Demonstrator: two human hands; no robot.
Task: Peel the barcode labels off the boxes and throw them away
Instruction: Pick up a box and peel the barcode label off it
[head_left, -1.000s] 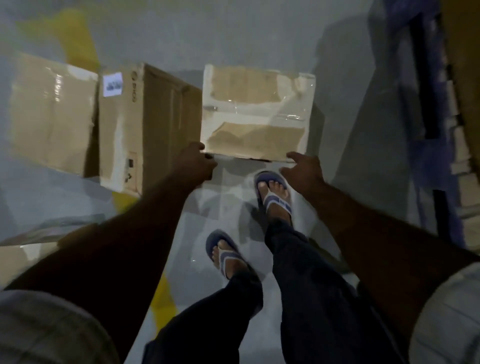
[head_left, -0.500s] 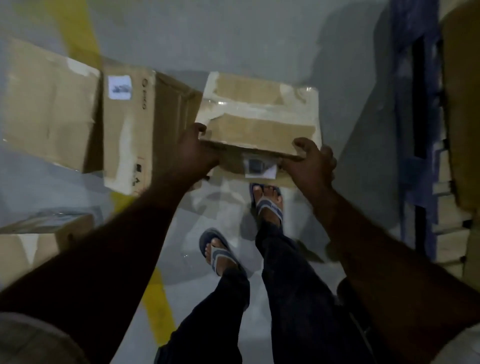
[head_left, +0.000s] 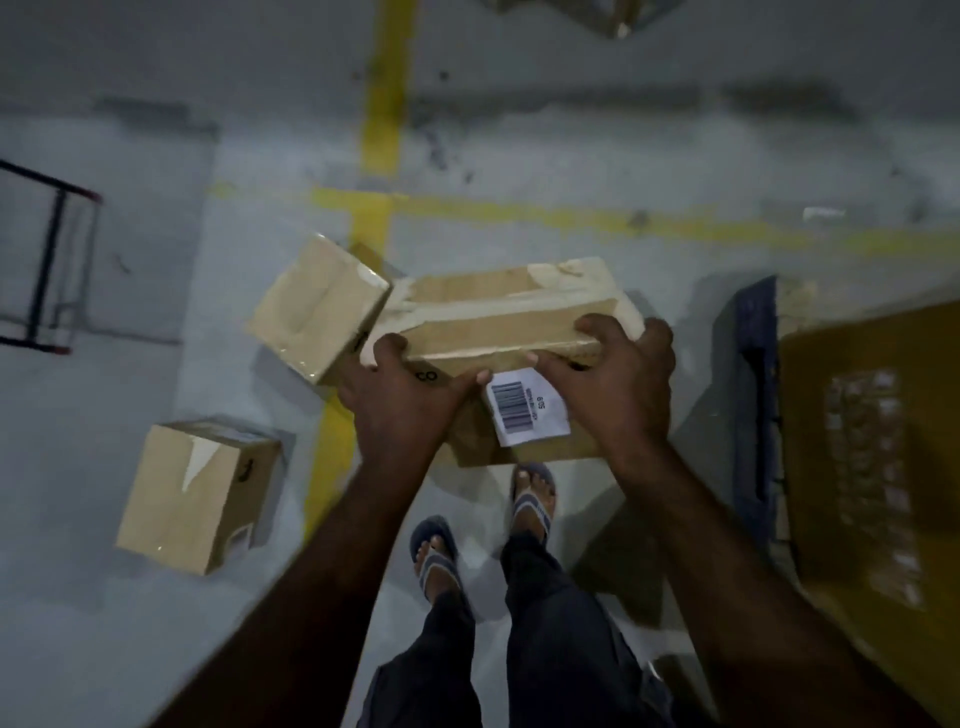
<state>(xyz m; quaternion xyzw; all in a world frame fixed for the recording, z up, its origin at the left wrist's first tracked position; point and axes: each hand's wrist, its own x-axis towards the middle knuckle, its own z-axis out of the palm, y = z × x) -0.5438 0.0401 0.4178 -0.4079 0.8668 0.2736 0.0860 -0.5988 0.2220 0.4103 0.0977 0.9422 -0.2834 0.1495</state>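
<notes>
A cardboard box (head_left: 498, 312) is held above the floor (head_left: 156, 623), in front of the person, with its long axis running left to right across the view and its right end raised slightly. Its taped top is turned away and upward, and the near long face is turned toward the camera. On that face a white barcode label (head_left: 524, 413) is stuck, slightly askew, between the two hands.

The box is gripped by the left hand (head_left: 400, 395) near its left end, fingers curled over the top edge and thumb laid along the near face toward the label. The right end is clasped by the right hand (head_left: 618, 384) in the same way. Its thumb lies at the label's upper edge, though contact cannot be judged through the blur.

A second box (head_left: 317, 306) is seen just beside the held box's left end, and a third box (head_left: 192, 499) stands well apart at lower left. At the right, room is closed off by a blue pallet (head_left: 753, 364) and a large carton (head_left: 872, 467).

The grey floor is marked with yellow lines (head_left: 382, 130), and a black metal frame (head_left: 47, 260) stands at far left.
</notes>
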